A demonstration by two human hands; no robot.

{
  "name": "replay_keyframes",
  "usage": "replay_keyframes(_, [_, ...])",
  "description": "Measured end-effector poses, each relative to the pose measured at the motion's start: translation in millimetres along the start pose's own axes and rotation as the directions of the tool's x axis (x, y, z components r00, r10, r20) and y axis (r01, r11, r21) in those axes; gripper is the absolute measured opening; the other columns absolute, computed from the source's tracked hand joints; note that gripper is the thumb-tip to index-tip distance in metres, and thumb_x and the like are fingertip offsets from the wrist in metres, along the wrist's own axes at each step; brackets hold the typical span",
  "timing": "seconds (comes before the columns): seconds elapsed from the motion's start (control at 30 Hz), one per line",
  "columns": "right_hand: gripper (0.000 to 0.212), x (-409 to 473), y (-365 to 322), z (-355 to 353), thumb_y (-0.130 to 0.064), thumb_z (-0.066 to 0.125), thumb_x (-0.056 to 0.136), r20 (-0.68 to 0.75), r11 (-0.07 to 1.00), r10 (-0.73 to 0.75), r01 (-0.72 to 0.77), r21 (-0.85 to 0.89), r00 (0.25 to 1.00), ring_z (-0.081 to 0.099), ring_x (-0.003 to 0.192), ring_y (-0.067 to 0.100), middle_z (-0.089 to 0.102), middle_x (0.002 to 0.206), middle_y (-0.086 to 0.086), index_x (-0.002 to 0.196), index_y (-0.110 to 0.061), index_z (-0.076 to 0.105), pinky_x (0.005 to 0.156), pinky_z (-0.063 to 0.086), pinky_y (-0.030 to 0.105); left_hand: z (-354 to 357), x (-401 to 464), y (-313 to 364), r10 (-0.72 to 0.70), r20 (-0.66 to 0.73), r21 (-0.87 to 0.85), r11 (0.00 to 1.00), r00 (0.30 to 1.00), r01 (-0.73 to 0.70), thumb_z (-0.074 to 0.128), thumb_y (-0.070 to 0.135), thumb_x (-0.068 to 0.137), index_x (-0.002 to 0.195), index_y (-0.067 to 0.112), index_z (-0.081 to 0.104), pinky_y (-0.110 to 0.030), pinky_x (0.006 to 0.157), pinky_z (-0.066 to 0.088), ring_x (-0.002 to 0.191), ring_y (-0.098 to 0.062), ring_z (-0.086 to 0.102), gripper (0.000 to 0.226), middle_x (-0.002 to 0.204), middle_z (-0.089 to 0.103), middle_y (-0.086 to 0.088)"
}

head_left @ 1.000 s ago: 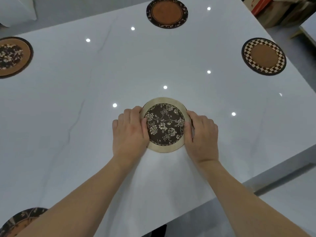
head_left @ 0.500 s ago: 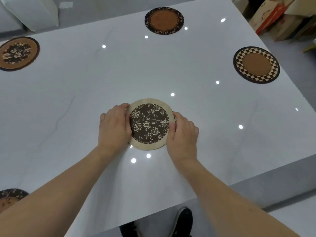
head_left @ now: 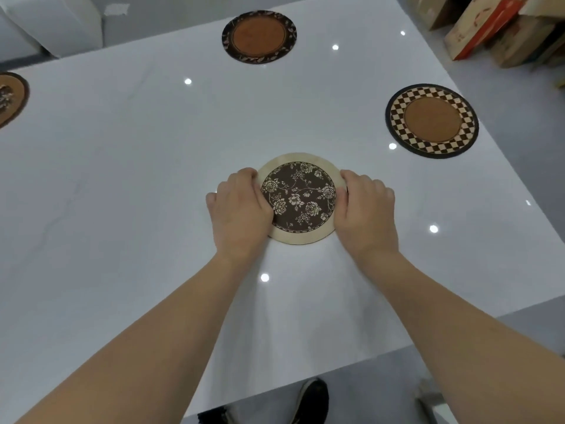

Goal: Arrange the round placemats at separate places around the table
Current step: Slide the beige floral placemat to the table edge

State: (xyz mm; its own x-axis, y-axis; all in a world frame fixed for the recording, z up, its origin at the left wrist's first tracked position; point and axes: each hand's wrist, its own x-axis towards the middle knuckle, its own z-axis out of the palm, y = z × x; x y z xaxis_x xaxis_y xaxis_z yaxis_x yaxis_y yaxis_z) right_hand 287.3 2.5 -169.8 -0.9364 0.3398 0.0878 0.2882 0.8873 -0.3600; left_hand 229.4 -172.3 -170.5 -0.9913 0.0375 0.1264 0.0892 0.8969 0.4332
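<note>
We see a floral mat [head_left: 299, 199] lying flat on the white table [head_left: 128, 179], near its front edge and roughly midway across. It has a pale rim and a dark centre with light roses. Our left hand [head_left: 240, 214] is on its left edge and our right hand [head_left: 363, 212] on its right edge, each with the thumb laid over the rim and the fingers curled down at the side, so both hands grip the mat between them. We cannot tell whether the fingertips reach under it. Three other mats lie well apart from this one and from each other. A checked mat [head_left: 432, 120], brown in the middle with a chequered border, lies to the right near the table's right edge. A brown mat [head_left: 259, 36] with a dark leafy border lies at the far edge. A third mat [head_left: 10, 97], tan with a dark patterned centre, is cut off by the left border of the view. Small bright light spots reflect off the glossy top. Below the near edge a dark shoe [head_left: 312, 400] shows on the grey floor, and cardboard boxes [head_left: 495, 26] stand beyond the far right corner.
</note>
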Motion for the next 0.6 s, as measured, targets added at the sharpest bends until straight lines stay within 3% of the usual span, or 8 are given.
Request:
replay_keyframes(0.17, [0.032, 0.8, 2.8, -3.8, -0.026, 0.039, 0.096, 0.011, 0.994, 0.024, -0.025, 0.107, 1.0, 0.053, 0.093, 0.027, 0.065, 0.102, 0.003, 0.121, -0.016, 0.056, 0.087, 0.033, 0.039, -3.0, 0.0, 2.7, -0.012, 0.025, -0.028, 1.0, 1.0, 0.013, 0.036, 0.016, 0.095, 0.114, 0.018, 0.054, -0.034, 0.087, 0.027, 0.095, -0.023, 0.053, 0.026, 0.108, 0.062, 0.002])
replay_keyframes(0.6, [0.03, 3.3, 1.9, -4.1, -0.027, 0.04, 0.096, 0.024, 0.996, 0.025, -0.027, 0.089, 0.999, 0.053, 0.09, 0.028, 0.065, 0.098, 0.004, 0.117, -0.016, 0.059, 0.085, 0.033, 0.039, -1.0, 2.2, 3.4, -0.011, 0.019, 0.018, 1.0, 1.0, 0.01, 0.037, 0.017, 0.091, 0.101, 0.021, 0.052, -0.031, 0.08, 0.026, 0.084, -0.021, 0.05, 0.019, 0.093, 0.059, 0.005])
